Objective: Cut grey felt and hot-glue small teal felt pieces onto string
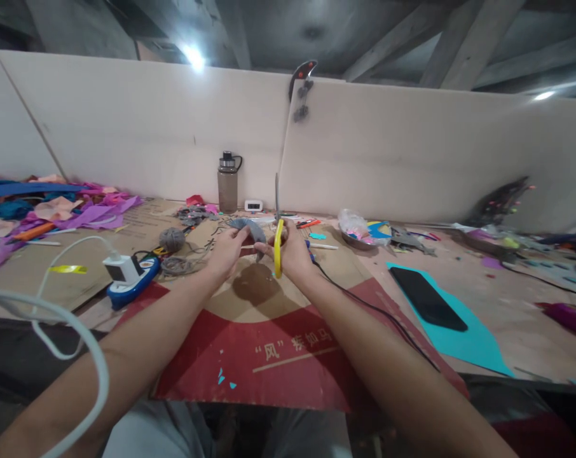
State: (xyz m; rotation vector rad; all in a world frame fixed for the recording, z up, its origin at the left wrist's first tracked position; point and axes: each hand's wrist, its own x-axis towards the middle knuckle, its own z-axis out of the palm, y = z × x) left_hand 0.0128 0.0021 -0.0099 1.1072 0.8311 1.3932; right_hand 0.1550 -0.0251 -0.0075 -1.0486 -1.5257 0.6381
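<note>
My right hand (295, 253) is closed around yellow-handled scissors (278, 245), whose blades point straight up. My left hand (227, 250) pinches a grey piece of felt (247, 228) by its near edge, right beside the scissors. Both hands hover over a red and tan cardboard sheet (264, 343) with white characters printed on it. The felt piece casts a dark round shadow on the cardboard just below the hands.
A black phone (426, 297) lies on a turquoise sheet (473, 337) at right. A grey water bottle (227, 182) stands by the back wall. A white charger on a blue power strip (130, 280) sits at left, near grey yarn (172, 238). Coloured felt scraps (54, 210) pile far left.
</note>
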